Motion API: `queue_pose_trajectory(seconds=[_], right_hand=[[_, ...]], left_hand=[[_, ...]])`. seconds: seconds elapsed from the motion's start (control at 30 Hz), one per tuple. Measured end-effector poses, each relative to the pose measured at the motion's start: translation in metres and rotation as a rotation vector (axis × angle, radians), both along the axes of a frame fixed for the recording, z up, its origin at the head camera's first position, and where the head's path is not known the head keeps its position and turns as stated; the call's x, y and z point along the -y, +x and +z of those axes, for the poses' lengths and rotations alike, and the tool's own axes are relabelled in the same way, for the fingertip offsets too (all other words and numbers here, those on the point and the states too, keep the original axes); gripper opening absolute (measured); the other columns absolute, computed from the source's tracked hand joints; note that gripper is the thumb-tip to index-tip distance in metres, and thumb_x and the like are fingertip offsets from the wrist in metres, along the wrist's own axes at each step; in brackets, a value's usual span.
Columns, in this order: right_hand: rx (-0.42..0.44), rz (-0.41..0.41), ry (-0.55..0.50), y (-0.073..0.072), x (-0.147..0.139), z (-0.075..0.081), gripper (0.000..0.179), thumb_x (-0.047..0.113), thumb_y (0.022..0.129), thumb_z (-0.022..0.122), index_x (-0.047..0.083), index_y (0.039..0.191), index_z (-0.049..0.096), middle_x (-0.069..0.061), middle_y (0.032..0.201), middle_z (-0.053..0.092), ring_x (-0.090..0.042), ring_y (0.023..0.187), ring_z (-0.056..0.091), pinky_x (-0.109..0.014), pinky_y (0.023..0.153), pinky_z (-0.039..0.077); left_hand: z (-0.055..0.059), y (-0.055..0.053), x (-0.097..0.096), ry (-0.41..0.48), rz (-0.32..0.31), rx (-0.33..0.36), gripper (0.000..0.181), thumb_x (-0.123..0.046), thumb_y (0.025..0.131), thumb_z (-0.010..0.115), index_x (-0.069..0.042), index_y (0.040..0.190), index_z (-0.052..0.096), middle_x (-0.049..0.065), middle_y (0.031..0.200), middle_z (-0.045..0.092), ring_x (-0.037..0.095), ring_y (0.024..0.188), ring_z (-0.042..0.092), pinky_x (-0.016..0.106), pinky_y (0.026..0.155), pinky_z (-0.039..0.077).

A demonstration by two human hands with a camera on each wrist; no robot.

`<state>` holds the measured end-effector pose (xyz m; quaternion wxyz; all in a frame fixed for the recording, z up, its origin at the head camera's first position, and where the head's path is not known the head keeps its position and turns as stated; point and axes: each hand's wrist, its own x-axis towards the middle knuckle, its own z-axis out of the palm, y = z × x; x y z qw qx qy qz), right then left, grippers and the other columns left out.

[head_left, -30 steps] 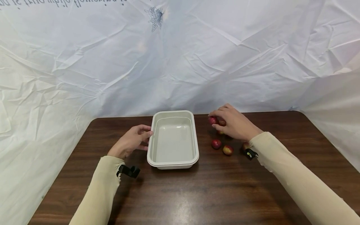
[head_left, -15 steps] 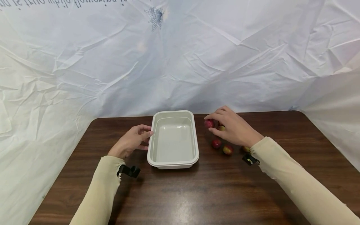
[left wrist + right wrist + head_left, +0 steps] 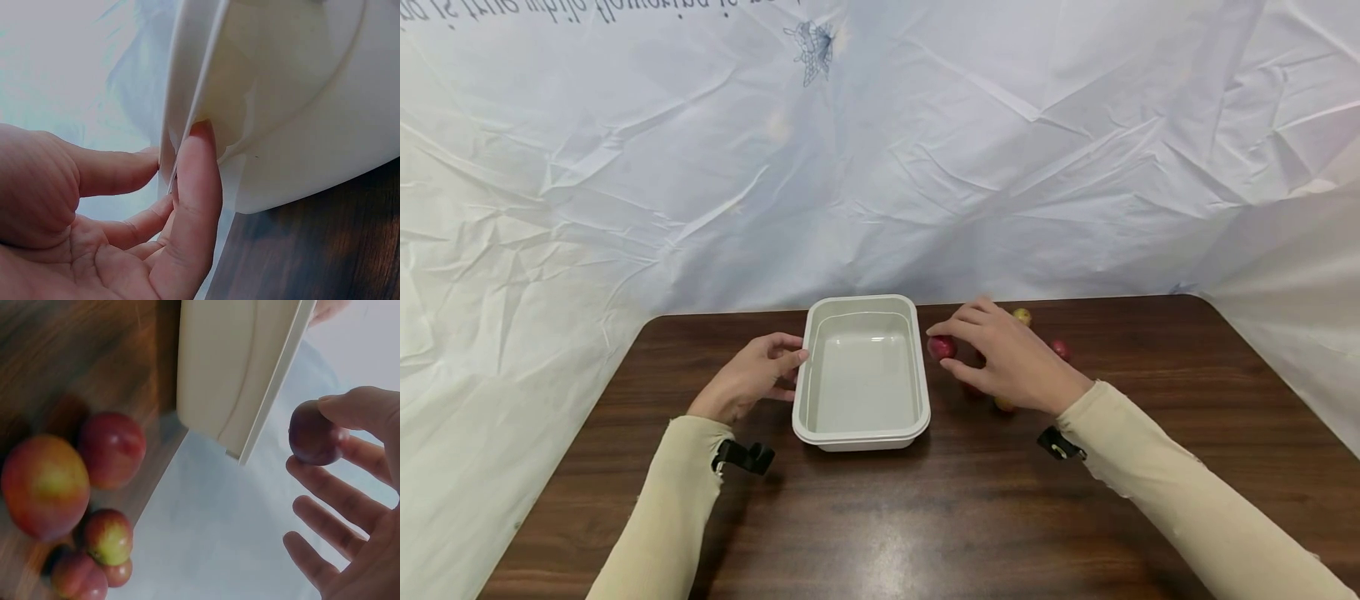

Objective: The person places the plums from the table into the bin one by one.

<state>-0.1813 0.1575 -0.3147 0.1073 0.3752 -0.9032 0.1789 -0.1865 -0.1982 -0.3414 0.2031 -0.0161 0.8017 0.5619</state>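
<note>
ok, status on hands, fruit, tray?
Left hand grips tray, left side. Right hand pinches red fruit, right of tray, not over it. Nothing visible between the two.

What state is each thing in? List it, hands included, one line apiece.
Tub: upright, uncovered, no fruit inside
Left hand: pinching the tub's rim
Held fruit: pinched between thumb and fingers, beside the tub
Right hand: gripping the held fruit
Loose fruits: lying close together on the table
Sleeves: extended to the wrists
White sheet: creased
</note>
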Motion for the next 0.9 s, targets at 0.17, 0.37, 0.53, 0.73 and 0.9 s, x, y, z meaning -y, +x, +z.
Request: queue_pose_trajectory(seconds=[0.17, 0.37, 0.53, 0.73, 0.9], right_hand=[[-0.025, 0.032, -0.021, 0.004, 0.007, -0.002, 0.033, 0.026, 0.095, 0.072, 0.015, 0.126, 0.07, 0.002, 0.112, 0.069, -0.02, 0.117, 0.055, -0.04, 0.105, 0.046], [-0.028, 0.057, -0.034, 0.009, 0.015, -0.005, 0.033, 0.026, 0.095, 0.073, 0.014, 0.126, 0.071, 0.003, 0.114, 0.069, -0.017, 0.117, 0.054, -0.038, 0.101, 0.049], [-0.031, 0.078, -0.05, 0.01, 0.023, -0.009, 0.032, 0.024, 0.094, 0.074, 0.015, 0.125, 0.071, 0.004, 0.111, 0.068, -0.017, 0.115, 0.054, -0.036, 0.099, 0.05], [-0.018, 0.093, -0.039, 0.012, 0.033, -0.013, 0.031, 0.024, 0.093, 0.075, 0.017, 0.123, 0.071, 0.005, 0.112, 0.07, -0.015, 0.114, 0.055, -0.035, 0.098, 0.051], [-0.019, 0.101, -0.03, 0.015, 0.038, -0.017, 0.031, 0.023, 0.092, 0.076, 0.017, 0.123, 0.072, 0.005, 0.114, 0.071, -0.016, 0.116, 0.055, -0.037, 0.101, 0.05]], left_hand=[[0.0, 0.0, 0.0, 0.001, -0.001, -0.001, 0.047, -0.023, 0.109, 0.052, -0.001, 0.149, 0.041, 0.018, 0.126, 0.058, 0.022, 0.097, 0.064, 0.037, 0.082, 0.063], [0.0, 0.0, 0.0, 0.0, -0.003, 0.003, 0.048, -0.024, 0.109, 0.052, -0.002, 0.149, 0.04, 0.018, 0.126, 0.058, 0.022, 0.097, 0.064, 0.037, 0.082, 0.062], [0.001, 0.001, 0.0, -0.004, -0.004, 0.003, 0.049, -0.025, 0.109, 0.052, -0.002, 0.15, 0.039, 0.018, 0.128, 0.057, 0.023, 0.099, 0.064, 0.037, 0.083, 0.063], [0.001, 0.001, 0.0, -0.003, -0.005, 0.002, 0.049, -0.025, 0.109, 0.052, -0.002, 0.15, 0.039, 0.018, 0.128, 0.057, 0.023, 0.099, 0.063, 0.037, 0.083, 0.062], [0.001, 0.001, 0.0, -0.004, -0.006, 0.0, 0.048, -0.025, 0.109, 0.052, -0.003, 0.15, 0.04, 0.017, 0.126, 0.059, 0.022, 0.098, 0.063, 0.037, 0.082, 0.062]])
